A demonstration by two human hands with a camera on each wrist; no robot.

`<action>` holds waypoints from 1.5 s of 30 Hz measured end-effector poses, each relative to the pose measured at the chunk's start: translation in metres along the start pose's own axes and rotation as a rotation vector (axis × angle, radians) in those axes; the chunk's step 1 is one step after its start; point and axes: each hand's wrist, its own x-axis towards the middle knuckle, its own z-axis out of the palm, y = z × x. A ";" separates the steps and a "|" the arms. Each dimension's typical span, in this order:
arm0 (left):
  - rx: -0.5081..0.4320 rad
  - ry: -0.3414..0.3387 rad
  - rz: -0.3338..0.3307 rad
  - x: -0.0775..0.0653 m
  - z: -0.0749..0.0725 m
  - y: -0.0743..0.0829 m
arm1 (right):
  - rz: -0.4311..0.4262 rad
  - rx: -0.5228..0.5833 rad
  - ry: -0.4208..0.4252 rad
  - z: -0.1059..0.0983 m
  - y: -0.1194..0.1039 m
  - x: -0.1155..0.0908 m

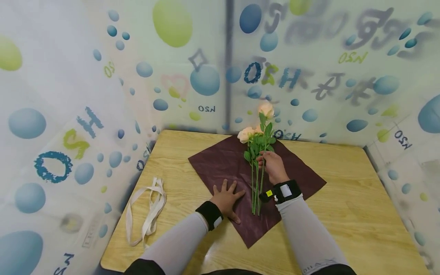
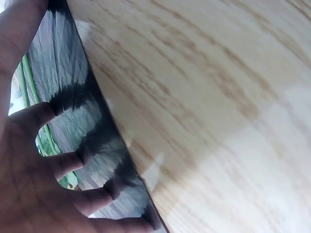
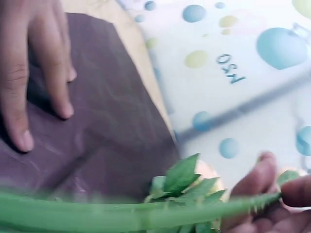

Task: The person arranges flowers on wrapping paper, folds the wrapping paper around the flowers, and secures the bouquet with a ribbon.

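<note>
My left hand (image 1: 225,199) lies with fingers spread on a dark maroon sheet of wrapping paper (image 1: 220,160). Its fingertips touch the sheet near one edge in the left wrist view. With my right hand (image 1: 274,167) I pinch the green stem of a peach rose (image 1: 266,109), whose bloom stands highest. In the right wrist view this stem (image 3: 121,216) crosses the bottom, with thumb and fingers (image 3: 296,191) at its far end. Beside it, more peach roses (image 1: 245,135) lie along the paper, their leaves bunched and stems pointing toward me.
A loose bundle of white ribbon (image 1: 154,208) lies on the left of the wooden table (image 1: 343,214). Behind the table hangs a pale curtain (image 1: 206,46) printed with blue and green dots, and similar sheeting stands at both sides.
</note>
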 end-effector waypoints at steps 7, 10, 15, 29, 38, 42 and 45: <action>0.016 -0.002 0.005 -0.002 -0.002 0.004 | 0.020 -0.281 -0.004 0.003 0.024 0.009; 0.018 -0.003 0.007 -0.002 0.000 0.005 | 0.008 -0.324 0.018 0.002 0.032 0.011; 0.019 0.000 0.006 0.001 0.006 0.005 | -0.047 -0.459 0.064 0.000 0.045 0.016; 0.020 0.019 0.001 0.002 0.005 0.001 | -0.085 -0.569 0.145 0.003 0.049 0.022; 0.013 0.009 -0.002 0.003 0.004 0.001 | -0.081 -0.690 0.097 0.004 0.048 0.027; 0.014 -0.002 -0.006 0.001 0.000 0.002 | -0.063 -0.680 0.086 0.004 0.052 0.027; 0.011 -0.002 -0.010 0.000 -0.002 0.003 | -0.087 -0.655 0.094 0.004 0.054 0.025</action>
